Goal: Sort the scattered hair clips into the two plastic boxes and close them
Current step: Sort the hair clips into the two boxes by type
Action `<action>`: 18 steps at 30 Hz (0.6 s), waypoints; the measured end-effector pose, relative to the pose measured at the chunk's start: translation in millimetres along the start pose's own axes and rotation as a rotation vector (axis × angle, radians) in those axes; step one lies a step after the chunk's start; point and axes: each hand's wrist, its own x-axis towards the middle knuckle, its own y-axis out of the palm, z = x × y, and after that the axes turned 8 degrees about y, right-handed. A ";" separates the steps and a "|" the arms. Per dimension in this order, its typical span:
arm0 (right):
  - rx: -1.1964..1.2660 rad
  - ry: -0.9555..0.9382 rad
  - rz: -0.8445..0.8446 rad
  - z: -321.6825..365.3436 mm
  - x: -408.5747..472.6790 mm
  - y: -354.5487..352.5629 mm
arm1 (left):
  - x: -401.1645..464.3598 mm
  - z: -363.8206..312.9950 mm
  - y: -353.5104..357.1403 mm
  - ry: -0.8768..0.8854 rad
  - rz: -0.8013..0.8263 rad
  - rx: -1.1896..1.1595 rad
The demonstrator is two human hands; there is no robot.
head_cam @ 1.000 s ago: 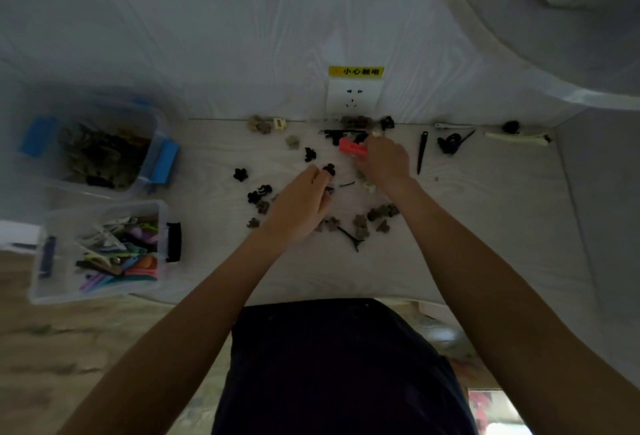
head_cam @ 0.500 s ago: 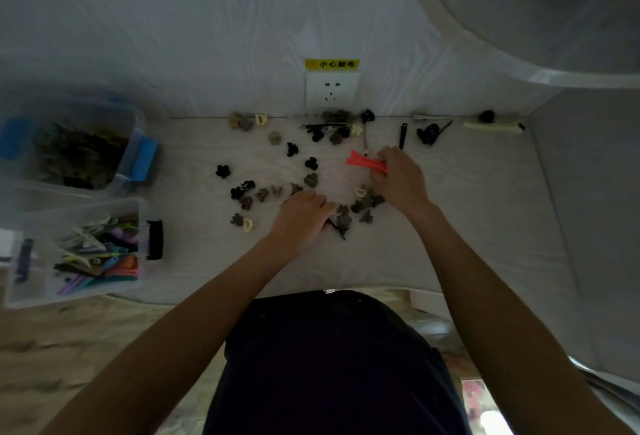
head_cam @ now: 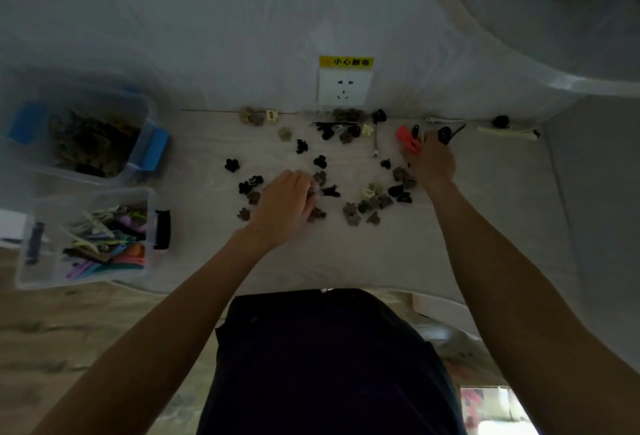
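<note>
Several small black and brown claw clips [head_cam: 367,204] lie scattered over the white table [head_cam: 485,226]. My right hand [head_cam: 431,160] holds a red clip [head_cam: 408,139] and reaches among the long black clips [head_cam: 446,134] near the wall. My left hand [head_cam: 285,206] is curled over small clips in the middle of the table; its fingertips pinch some. Two clear plastic boxes stand open at the left: the far box [head_cam: 145,115] with blue latches holds brown claw clips, the near box [head_cam: 41,206] with black latches holds long coloured clips.
A wall socket [head_cam: 344,89] with a yellow label sits on the wall behind the clips. A long cream clip [head_cam: 505,132] and a small black clip [head_cam: 500,121] lie at the back right. The table's front edge runs close to my dark clothing [head_cam: 325,362].
My right hand has carried the red clip to the right and farther back, to the long black clips. My left hand has shifted left among the small clips. The camera has moved.
</note>
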 end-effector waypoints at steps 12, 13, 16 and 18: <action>0.136 -0.184 0.041 36.4 -13.0 15.8 | 86.3 42.1 -14.3 -0.283 -0.044 -0.081; 0.148 -0.176 0.044 42.2 -11.7 18.2 | 96.3 45.7 -12.0 -0.277 -0.045 -0.062; 0.094 -0.104 0.084 55.2 -9.3 23.8 | 117.6 53.9 -2.4 -0.264 0.011 -0.001; 0.025 -0.074 0.092 58.8 -7.5 27.8 | 124.0 59.5 3.7 -0.253 0.072 0.022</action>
